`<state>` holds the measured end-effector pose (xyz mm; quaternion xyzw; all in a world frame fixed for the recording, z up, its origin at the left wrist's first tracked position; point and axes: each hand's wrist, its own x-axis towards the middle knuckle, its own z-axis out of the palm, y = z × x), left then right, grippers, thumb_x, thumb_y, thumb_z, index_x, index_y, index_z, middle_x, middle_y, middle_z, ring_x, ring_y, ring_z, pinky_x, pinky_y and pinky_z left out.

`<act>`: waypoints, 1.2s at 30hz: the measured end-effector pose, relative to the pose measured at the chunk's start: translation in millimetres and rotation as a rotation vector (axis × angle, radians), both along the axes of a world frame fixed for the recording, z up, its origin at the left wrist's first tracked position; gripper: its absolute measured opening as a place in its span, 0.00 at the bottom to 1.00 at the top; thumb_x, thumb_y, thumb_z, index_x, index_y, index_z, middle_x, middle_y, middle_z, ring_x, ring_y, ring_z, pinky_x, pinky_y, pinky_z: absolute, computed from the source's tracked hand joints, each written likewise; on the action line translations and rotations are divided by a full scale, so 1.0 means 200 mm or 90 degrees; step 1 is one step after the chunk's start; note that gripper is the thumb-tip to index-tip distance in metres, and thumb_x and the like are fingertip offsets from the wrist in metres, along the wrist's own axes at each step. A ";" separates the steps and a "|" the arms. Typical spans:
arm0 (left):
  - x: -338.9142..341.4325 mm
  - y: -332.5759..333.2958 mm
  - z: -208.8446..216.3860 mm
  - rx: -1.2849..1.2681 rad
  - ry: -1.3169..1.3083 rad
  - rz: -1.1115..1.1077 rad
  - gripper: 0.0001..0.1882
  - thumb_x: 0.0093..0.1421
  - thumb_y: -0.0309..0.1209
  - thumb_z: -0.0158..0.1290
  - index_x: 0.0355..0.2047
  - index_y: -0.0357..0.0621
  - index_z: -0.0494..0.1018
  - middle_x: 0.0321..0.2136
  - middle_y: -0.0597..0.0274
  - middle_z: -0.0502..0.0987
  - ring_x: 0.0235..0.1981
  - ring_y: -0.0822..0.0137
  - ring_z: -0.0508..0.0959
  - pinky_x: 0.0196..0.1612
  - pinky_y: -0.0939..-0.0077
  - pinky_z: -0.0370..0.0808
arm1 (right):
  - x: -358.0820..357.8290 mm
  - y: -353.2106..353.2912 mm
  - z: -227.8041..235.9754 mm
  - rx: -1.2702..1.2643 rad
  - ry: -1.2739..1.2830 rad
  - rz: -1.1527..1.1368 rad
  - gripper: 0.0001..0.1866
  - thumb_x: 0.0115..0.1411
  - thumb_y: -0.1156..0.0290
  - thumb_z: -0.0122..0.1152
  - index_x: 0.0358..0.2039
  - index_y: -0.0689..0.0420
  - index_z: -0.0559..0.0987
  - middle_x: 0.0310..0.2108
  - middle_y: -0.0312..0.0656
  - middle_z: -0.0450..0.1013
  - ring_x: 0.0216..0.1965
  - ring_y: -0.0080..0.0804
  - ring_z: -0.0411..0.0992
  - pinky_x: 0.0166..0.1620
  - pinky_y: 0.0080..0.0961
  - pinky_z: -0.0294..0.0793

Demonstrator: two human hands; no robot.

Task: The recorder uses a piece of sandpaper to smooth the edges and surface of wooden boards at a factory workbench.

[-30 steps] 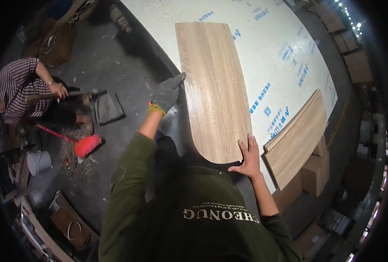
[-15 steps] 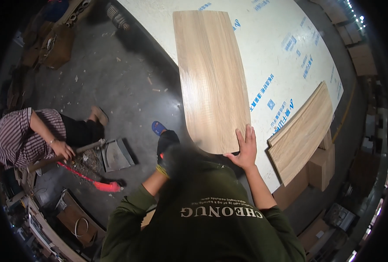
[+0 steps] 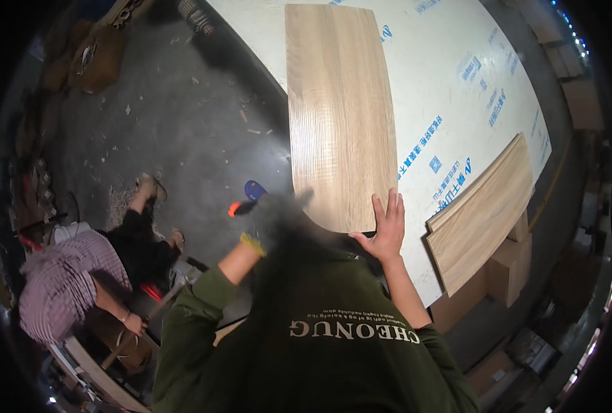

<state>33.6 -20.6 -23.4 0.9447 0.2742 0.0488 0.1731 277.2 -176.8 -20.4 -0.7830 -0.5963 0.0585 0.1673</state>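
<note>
A long wood-grain board (image 3: 340,124) with a rounded near-left corner lies on a large white sheet (image 3: 430,76) printed in blue. My bare right hand (image 3: 387,224) rests on its near right corner, fingers spread and the thumb along the near edge. On my left hand (image 3: 275,220) is a dark glove with a yellow cuff, smeared by motion beside the rounded corner. From that glove sticks out the orange and black end of a tool (image 3: 239,208); its kind and working end cannot be made out.
Narrower wood-grain boards (image 3: 481,213) are stacked at the sheet's right edge, above cardboard boxes (image 3: 509,272). To the left, a co-worker in a striped shirt (image 3: 79,282) bends over, holding a long handle. Wood scraps (image 3: 251,131) litter the grey floor.
My left hand has moved up along the rounded corner, with more of the orange tool end showing. My right hand stays on the board. The co-worker has shifted nearer, and their dustpan is mostly hidden.
</note>
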 end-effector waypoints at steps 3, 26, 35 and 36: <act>-0.14 -0.07 -0.17 -0.034 -0.121 -0.025 0.22 0.62 0.30 0.46 0.58 0.45 0.68 0.30 0.52 0.77 0.32 0.54 0.77 0.36 0.63 0.74 | -0.03 0.04 0.01 -0.007 0.001 -0.006 0.52 0.39 0.36 0.69 0.62 0.49 0.65 0.66 0.61 0.50 0.64 0.68 0.49 0.63 0.56 0.54; 0.03 -0.02 -0.08 -0.342 -0.429 0.586 0.20 0.66 0.31 0.45 0.55 0.32 0.68 0.51 0.53 0.75 0.52 0.61 0.75 0.55 0.70 0.69 | -0.29 0.30 -0.01 -0.021 0.082 -0.015 0.51 0.40 0.43 0.73 0.62 0.49 0.64 0.68 0.59 0.44 0.67 0.71 0.42 0.63 0.64 0.47; 0.02 0.55 -0.16 -0.281 -0.345 0.314 0.23 0.63 0.37 0.46 0.56 0.40 0.68 0.54 0.47 0.72 0.54 0.53 0.72 0.56 0.66 0.69 | -0.33 0.37 0.06 -0.187 0.070 -0.036 0.56 0.45 0.37 0.66 0.67 0.52 0.55 0.68 0.66 0.35 0.67 0.77 0.30 0.60 0.75 0.35; 0.01 0.61 -0.18 -0.240 -0.255 0.276 0.23 0.63 0.37 0.46 0.56 0.42 0.68 0.54 0.50 0.72 0.53 0.55 0.73 0.54 0.67 0.71 | -0.28 0.35 0.05 -0.194 0.050 0.000 0.60 0.39 0.30 0.65 0.67 0.51 0.56 0.69 0.64 0.36 0.67 0.74 0.31 0.60 0.76 0.32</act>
